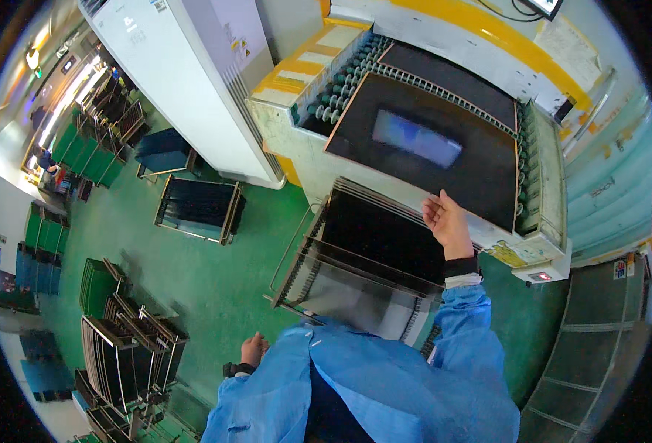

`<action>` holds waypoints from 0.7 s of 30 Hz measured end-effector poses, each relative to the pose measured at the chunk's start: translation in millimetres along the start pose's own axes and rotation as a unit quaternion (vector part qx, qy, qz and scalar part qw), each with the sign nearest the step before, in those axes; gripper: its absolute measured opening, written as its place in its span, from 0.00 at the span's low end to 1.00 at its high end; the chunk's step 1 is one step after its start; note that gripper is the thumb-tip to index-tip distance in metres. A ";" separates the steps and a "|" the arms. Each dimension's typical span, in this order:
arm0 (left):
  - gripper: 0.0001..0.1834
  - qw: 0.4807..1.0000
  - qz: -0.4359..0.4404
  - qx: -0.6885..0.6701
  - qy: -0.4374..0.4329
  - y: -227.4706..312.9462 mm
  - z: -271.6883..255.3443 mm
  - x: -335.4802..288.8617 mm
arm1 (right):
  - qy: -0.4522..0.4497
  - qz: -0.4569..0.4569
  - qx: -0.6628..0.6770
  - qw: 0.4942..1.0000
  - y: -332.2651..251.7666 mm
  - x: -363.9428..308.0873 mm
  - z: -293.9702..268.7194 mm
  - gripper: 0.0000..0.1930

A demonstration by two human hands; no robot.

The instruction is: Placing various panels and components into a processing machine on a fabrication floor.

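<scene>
My right hand (448,225) is raised at the front edge of a dark flat panel (481,173) lying on a roller conveyor machine (278,111). Its fingers are loosely bent, with the thumb apart and nothing visible between them. Whether it touches the panel's edge I cannot tell. Below that hand stands a metal rack (296,277) with slotted sides, holding dark panels (385,225). My left hand (254,348) hangs low by my side, left of the rack, with its fingers curled in and nothing seen in them. Blue sleeves cover both arms.
A second dark panel (451,74) lies farther back on the rollers. Left of the machine rises a tall white cabinet (171,74). Another loaded rack (199,208) stands on the green floor (244,273), with more racks (130,354) at the lower left. Grey panelling (592,354) borders the right.
</scene>
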State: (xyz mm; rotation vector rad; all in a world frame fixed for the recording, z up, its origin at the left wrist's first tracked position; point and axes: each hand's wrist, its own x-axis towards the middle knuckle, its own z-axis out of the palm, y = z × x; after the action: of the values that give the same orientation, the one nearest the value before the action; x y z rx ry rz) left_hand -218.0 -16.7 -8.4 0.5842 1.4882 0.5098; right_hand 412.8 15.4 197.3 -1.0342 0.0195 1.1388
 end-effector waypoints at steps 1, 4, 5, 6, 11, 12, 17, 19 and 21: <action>0.16 1.000 0.007 0.024 0.005 5.0 4.8 -1.4 | 0.004 0.006 0.000 1.000 0.4 -0.2 2.3 0.16; 0.18 0.999 -0.011 0.036 0.013 -3.9 -2.5 4.1 | -0.034 -0.018 -0.112 0.993 3.2 2.2 5.3 0.21; 0.19 0.999 -0.027 0.022 0.013 -7.2 -4.8 10.7 | -0.034 -0.014 -0.111 0.993 10.7 4.5 4.9 0.21; 0.19 0.999 -0.029 0.023 0.017 -12.1 -8.3 14.0 | -0.023 -0.046 -0.226 0.973 20.7 6.1 5.5 0.21; 0.19 0.999 -0.035 0.019 0.026 -13.3 -7.7 11.2 | 0.002 -0.253 -0.640 0.726 78.5 37.2 -32.1 0.17; 0.19 0.999 -0.037 0.019 0.030 -11.1 -6.5 8.2 | 0.022 -0.319 -0.670 0.670 86.0 34.4 -33.7 0.15; 0.18 0.999 -0.039 0.011 0.036 4.8 4.8 -7.4 | 0.039 -0.373 -0.724 0.579 90.4 28.4 -27.8 0.14; 0.18 0.998 -0.040 0.016 0.040 4.3 5.7 -5.9 | 0.046 -0.371 -0.732 0.570 91.1 28.2 -23.4 0.14; 0.18 0.998 -0.040 0.020 0.044 3.3 5.6 -5.9 | 0.048 -0.365 -0.742 0.560 90.6 30.4 -23.0 0.14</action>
State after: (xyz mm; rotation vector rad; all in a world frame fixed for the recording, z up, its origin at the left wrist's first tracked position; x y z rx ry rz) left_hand -212.4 -18.3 -1.8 0.5368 1.6018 0.4497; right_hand 370.1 24.9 109.3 -2.2486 -1.4043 0.0271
